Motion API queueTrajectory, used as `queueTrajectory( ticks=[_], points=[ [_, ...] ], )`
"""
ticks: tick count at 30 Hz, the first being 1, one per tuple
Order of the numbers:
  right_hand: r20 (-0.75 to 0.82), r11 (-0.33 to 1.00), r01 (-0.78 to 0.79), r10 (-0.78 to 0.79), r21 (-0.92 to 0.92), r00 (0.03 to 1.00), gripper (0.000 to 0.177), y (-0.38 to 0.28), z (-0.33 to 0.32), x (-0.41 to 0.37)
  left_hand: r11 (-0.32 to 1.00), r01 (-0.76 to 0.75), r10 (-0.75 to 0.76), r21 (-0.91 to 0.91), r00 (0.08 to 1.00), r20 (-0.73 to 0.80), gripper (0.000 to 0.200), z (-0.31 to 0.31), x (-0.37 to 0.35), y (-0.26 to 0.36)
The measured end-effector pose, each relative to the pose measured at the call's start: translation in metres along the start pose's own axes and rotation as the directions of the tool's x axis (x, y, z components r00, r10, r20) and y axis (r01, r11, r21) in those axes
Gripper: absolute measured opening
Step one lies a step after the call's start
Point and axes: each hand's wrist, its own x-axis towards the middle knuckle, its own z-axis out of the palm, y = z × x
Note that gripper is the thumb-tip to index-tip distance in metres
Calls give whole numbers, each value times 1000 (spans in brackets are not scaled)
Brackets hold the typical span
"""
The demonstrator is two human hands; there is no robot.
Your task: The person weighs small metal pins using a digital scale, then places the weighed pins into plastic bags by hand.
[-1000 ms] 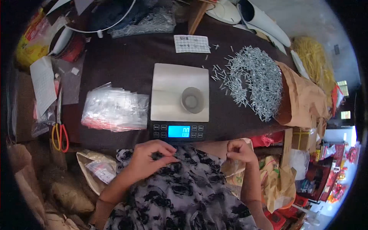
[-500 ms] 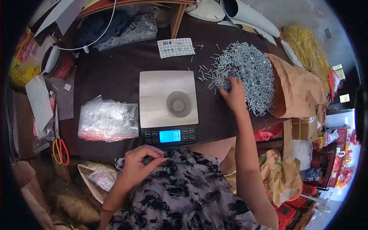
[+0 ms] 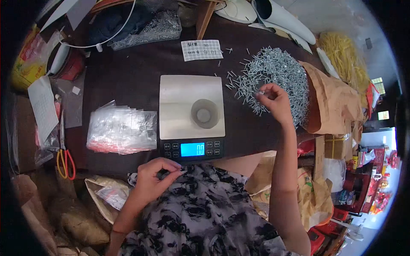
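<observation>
A heap of small silvery screws (image 3: 284,72) lies on the dark tabletop. At its near left edge my right hand (image 3: 276,102) is raised, fingers pinched around a few screws (image 3: 261,92). A round translucent cup (image 3: 205,114) rests on the steel plate of a digital scale (image 3: 181,85), whose lit display reads 0.0. Close to the scale's front edge, my left hand (image 3: 156,177) is closed in a pinch. Something small and pale shows at those fingertips, too small to name. Flat clear zip bags (image 3: 121,130) with red edges lie left of the scale.
Behind the heap is an open brown paper bag (image 3: 333,98). A sheet of round stickers with handwriting (image 3: 201,50) lies beyond the scale. Clear tray of screws (image 3: 156,30) stands at the back; scissors (image 3: 65,160) are at far left. A few loose screws lie near the sticker sheet.
My right hand has drawn back from the screws towards me and to the right, with a few screws now in its fingertips. My left hand keeps its pinch. The view has shifted slightly.
</observation>
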Motion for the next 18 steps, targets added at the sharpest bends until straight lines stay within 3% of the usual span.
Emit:
queueTrajectory(
  ticks=[5, 8, 11, 13, 16, 18],
  points=[
    [218, 995, 44, -63, 91, 974, 18, -69, 44, -29, 1000, 7, -7, -5, 1000, -6, 14, 0, -1, -1],
    [299, 985, 167, -168, 29, 939, 22, -87, 76, -40, 1000, 1, -1, 3, 1000, -26, 14, 0, -1, -2],
    [231, 948, 319, -310, 0, 922, 24, -82, 86, -40, 999, 18, -15, 38, 997, -80, 13, -3, -3, -2],
    [126, 966, 246, -235, -80, 964, 22, -76, 74, -40, 997, 30, -20, 72, 989, -144, 12, -8, -3, -4],
    [-41, 970, 165, -175, -178, 984, 18, -49, 43, -37, 925, -21, 116, 379, 966, -229, 12, -22, 0, -12],
    [-95, 939, 27, -64, -343, 993, 26, -26, 17, -37, 876, -67, 178, 478, 965, -191, 14, -35, 3, -21]
  ],
)
